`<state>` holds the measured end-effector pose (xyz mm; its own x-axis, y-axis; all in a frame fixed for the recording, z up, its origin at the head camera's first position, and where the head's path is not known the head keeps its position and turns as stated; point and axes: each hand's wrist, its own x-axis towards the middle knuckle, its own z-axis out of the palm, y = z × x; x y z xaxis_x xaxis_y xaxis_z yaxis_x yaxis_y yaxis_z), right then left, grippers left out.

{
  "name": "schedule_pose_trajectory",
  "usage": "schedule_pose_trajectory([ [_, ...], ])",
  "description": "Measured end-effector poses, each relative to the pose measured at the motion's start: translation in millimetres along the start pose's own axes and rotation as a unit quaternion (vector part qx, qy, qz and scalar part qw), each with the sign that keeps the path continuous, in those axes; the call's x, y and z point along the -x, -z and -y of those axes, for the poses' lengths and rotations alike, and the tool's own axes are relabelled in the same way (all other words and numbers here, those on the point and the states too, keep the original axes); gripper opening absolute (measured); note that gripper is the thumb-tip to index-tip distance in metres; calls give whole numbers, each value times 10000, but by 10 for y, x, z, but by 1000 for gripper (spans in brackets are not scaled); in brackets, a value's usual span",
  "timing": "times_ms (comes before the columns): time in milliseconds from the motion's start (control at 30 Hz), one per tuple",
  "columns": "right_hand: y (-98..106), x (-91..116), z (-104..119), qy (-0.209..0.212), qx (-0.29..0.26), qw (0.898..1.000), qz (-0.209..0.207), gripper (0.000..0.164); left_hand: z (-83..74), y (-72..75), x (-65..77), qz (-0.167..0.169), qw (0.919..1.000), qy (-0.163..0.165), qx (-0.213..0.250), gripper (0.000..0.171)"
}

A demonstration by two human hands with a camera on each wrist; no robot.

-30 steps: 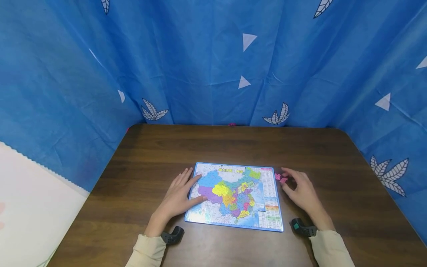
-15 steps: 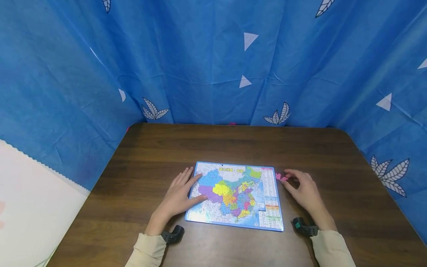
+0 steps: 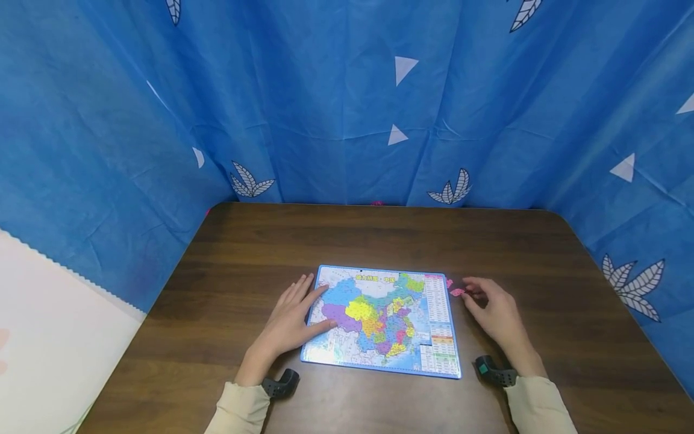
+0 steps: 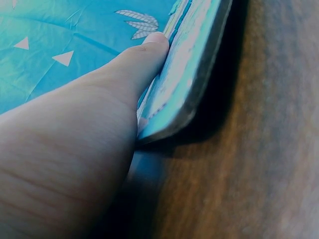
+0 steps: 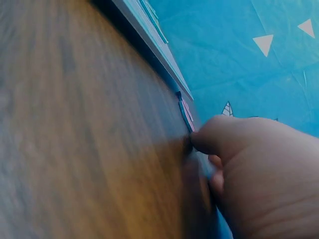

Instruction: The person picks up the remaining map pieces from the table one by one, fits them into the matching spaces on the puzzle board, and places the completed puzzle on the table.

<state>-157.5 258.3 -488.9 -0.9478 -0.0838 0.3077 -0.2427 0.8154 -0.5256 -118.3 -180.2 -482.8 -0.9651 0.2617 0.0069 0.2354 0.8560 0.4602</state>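
A magnetic map puzzle board (image 3: 382,366) with a blue rim and many-coloured map pieces lies flat on the table. Over its left edge spreads my left hand (image 3: 287,319); the thumb and index finger rest on the map, the other fingers beside it. In the left wrist view, the left thumb (image 4: 147,47) lies on the board's surface. To the right of the board are pink puzzle pieces (image 3: 458,292), one by the board's upper right edge. My right hand (image 3: 497,310) is just beside them, thumb and index finger bent and apart. Its other fingertips are partly hidden.
The brown wooden table (image 3: 325,235) reaches back to a blue curtain (image 3: 336,102) with white leaves and triangles. Each wrist carries a black camera mount (image 3: 281,383). A pale cloth (image 3: 49,337) hangs at the left.
The pink pieces have shifted slightly left, one of them up against the board's edge. My right hand has moved slightly right, away from them. The left hand and board have stayed put.
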Motion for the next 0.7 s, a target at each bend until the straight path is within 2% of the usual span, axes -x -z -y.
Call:
schedule_pose_trajectory([
  [233,11,2,-10,-151,144,9997,139,17,-2,13,-3,0,10000,-43,41,88],
  [500,-25,-17,-6,-41,51,9998,167,14,-4,11,7,-43,10000,-9,43,88],
  [700,-16,2,-2,-278,-95,9996,34,16,-5,17,7,37,10000,1,69,88],
])
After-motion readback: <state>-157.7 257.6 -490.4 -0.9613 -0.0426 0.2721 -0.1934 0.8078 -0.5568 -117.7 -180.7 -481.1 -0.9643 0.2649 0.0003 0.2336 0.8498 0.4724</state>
